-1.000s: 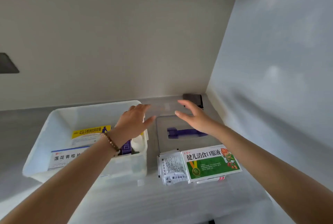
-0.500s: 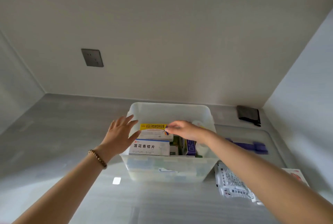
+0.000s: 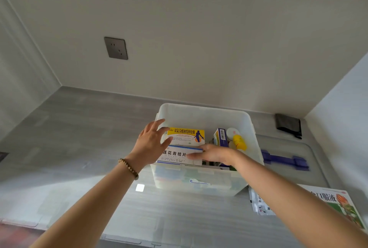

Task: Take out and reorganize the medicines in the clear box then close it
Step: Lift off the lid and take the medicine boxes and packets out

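The clear box [image 3: 201, 185] stands open on the grey counter. Inside lie a yellow-topped medicine carton [image 3: 186, 135], a white carton with blue print [image 3: 176, 156], an upright blue-edged carton [image 3: 220, 137] and a yellow-capped bottle [image 3: 239, 142]. My left hand [image 3: 151, 144], fingers spread, hovers over the box's left rim and touches the cartons' left ends. My right hand [image 3: 215, 155] rests flat on the right end of the white carton. Whether either hand grips a carton is unclear. The clear lid [image 3: 286, 160] with its purple handle lies flat to the right.
A green-and-white medicine box [image 3: 342, 204] and white sachets [image 3: 258, 206] lie on the counter at the right front. A black pouch [image 3: 288, 126] sits in the back right corner. A wall socket [image 3: 116, 48] is on the back wall. Walls close in left and right.
The view swung left, so the box now sits in the middle. Both hands left the lid area and came into the box; the right hand slid from the yellow carton to the white one.
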